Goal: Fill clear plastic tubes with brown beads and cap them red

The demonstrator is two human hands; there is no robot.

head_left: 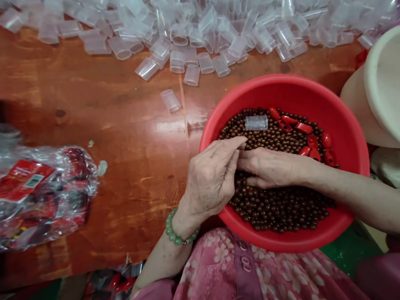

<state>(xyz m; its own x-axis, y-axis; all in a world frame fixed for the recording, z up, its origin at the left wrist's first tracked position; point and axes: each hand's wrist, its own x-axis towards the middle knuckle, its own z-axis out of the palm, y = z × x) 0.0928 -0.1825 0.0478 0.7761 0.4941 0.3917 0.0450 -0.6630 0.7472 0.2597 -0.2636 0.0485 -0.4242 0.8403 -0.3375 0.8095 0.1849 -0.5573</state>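
Observation:
A red basin (285, 81) holds many small brown balls (278, 208), several red plastic pieces (303, 128) and a clear plastic cup (256, 122) lying on its side. My left hand (212, 174), with a green bead bracelet at the wrist, is over the basin's left rim, its fingers bent and pressed together. My right hand (269, 166) reaches in from the right, just above the balls, its fingers closed and meeting the left hand's fingertips. Whatever lies between the hands is hidden.
A large heap of clear plastic cups (210, 23) spreads along the back of the wooden table (122, 142). Clear bags with red packages (43, 196) lie at left. A whitish bucket (360, 98) stands at right. More red items (107, 291) sit below the table's front edge.

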